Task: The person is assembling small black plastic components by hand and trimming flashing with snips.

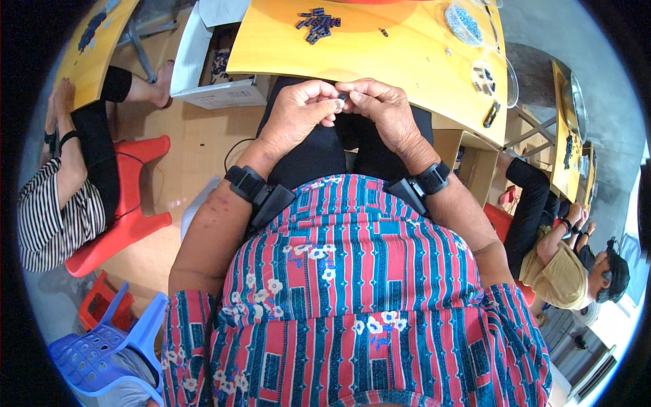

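Observation:
Just off the near edge of the yellow table (400,64), over my lap, my two hands meet fingertip to fingertip. A small dark piece (343,96) is pinched between them, mostly covered by the fingers, so its exact kind is hidden. My left hand (296,117) is closed, thumb and forefinger on the piece from the left. From the right, my right hand (384,112) closes on it too, thumb against curled forefinger. Farther up the table lies a pile of short dark blue cylindrical parts (319,26), with one small dark part (384,32) lying apart.
At the table's right stand a clear bowl of small blue pieces (464,27) and a shallow dish (483,60) with loose parts. A black elongated object (491,114) lies nearby. An open white box (227,93) stands left below the table. People sit at tables on both sides.

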`<state>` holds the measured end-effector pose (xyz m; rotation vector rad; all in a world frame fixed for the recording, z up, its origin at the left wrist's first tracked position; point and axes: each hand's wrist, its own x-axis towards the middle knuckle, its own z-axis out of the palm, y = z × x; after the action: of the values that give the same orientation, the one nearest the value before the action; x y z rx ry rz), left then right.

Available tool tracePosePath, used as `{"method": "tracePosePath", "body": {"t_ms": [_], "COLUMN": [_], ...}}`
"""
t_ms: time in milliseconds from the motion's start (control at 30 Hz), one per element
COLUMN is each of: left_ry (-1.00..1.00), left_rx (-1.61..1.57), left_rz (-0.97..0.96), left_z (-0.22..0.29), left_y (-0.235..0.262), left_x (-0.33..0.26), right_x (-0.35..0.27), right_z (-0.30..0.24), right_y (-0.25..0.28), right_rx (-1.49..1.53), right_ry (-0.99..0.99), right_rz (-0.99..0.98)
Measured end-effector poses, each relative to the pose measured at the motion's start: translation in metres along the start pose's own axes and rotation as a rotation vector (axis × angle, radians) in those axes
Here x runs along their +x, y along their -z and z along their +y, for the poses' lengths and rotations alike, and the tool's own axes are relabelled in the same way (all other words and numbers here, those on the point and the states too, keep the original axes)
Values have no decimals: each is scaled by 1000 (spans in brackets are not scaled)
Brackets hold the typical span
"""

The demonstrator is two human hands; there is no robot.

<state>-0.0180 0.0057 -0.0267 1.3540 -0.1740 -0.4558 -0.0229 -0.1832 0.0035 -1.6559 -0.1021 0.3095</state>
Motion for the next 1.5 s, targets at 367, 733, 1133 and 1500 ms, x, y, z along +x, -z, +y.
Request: {"method": "tracePosePath", "body": {"t_ms": [367,733,1133,1500], "left_ry": [-6,-291,-398,-556], "left_rx": [43,451,738,771], "left_rz": [96,89,130,124], "left_z": [5,32,26,33], "left_y": [-5,-22,-21,-17], "left_x": [1,30,48,40], "right_x": [1,4,17,21], "right_z": [0,-7,-20,-17], "right_y": [3,16,29,24], "right_rx": [161,172,13,221], "right_ry": [-239,-132,-343,-365], "right_rz": [-33,64,87,-32]}}
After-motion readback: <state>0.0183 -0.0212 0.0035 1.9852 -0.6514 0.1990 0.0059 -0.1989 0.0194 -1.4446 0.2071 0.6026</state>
